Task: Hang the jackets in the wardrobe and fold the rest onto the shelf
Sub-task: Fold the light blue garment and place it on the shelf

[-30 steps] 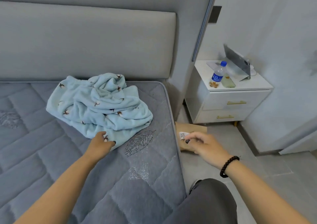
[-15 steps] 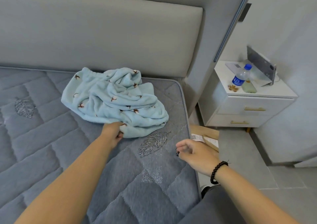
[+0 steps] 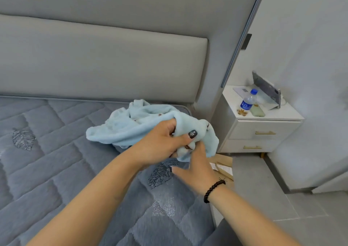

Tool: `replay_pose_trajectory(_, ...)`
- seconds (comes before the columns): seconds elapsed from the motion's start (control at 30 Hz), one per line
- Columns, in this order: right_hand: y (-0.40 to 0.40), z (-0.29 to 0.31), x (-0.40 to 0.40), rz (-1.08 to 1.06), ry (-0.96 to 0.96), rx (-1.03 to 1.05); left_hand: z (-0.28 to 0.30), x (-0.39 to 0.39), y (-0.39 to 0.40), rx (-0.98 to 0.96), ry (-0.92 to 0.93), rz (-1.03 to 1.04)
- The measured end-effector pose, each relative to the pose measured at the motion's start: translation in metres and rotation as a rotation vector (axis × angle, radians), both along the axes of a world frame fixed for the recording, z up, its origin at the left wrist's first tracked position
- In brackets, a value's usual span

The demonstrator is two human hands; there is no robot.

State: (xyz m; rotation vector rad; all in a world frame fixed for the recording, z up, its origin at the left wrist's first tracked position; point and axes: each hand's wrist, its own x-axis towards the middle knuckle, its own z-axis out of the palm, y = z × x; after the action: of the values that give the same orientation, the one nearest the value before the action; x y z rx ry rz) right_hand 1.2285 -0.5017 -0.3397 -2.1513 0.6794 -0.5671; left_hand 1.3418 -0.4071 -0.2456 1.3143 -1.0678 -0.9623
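A crumpled light-blue fleece garment (image 3: 131,127) with small brown prints lies at the right end of the grey quilted mattress (image 3: 56,170), partly lifted off it. My left hand (image 3: 163,142) grips a bunch of its near edge, thumb over the fabric. Just below, my right hand (image 3: 195,168), with a black bead bracelet at the wrist, reaches up into the same bunch; its fingertips are hidden in the fleece. No wardrobe, shelf or hanger is in view.
A padded grey headboard (image 3: 103,63) runs behind the bed. A white nightstand (image 3: 263,130) to the right carries a water bottle (image 3: 247,101) and a propped tablet (image 3: 266,89). A brown cardboard box (image 3: 224,164) lies on the tiled floor beside the mattress.
My left hand has pulled the garment's edge up and to the right, off the mattress. My right hand has come in from the bedside and reached the bunched fabric.
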Motion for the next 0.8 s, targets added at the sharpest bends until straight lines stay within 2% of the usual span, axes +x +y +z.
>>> replay_pose_trajectory(0.17, -0.006, 0.027, -0.017, -0.104, -0.196, 0.047, 0.039, -0.035, 0.002, -0.087, -0.064, 0.019)
replay_pose_trajectory(0.33, -0.019, 0.062, -0.052, -0.177, -0.228, 0.047, 0.056, -0.055, -0.003, -0.123, -0.085, 0.037)
replay_pose_trajectory(0.4, -0.021, 0.078, -0.068, -0.190, -0.322, 0.094, 0.052, -0.061, -0.005, -0.147, -0.195, 0.029)
replay_pose_trajectory(0.5, -0.027, 0.109, -0.095, -0.226, -0.498, 0.138, 0.026, -0.065, -0.006, -0.098, -0.492, 0.106)
replay_pose_trajectory(0.6, -0.031, 0.136, -0.124, -0.221, -0.537, 0.107, -0.012, -0.071, -0.005, -0.080, -0.679, 0.166)
replay_pose_trajectory(0.63, -0.031, 0.142, -0.134, -0.212, -0.540, 0.091, -0.026, -0.073, -0.006, -0.092, -0.691, 0.183)
replay_pose_trajectory(0.7, -0.028, 0.151, -0.153, -0.205, -0.549, 0.050, -0.049, -0.076, -0.009, -0.083, -0.514, 0.199)
replay_pose_trajectory(0.77, -0.024, 0.155, -0.173, -0.206, -0.560, 0.027, -0.063, -0.080, -0.010, 0.035, -0.093, 0.235)
replay_pose_trajectory(0.8, -0.023, 0.156, -0.184, -0.211, -0.567, 0.031, -0.067, -0.081, -0.012, 0.126, 0.197, 0.262)
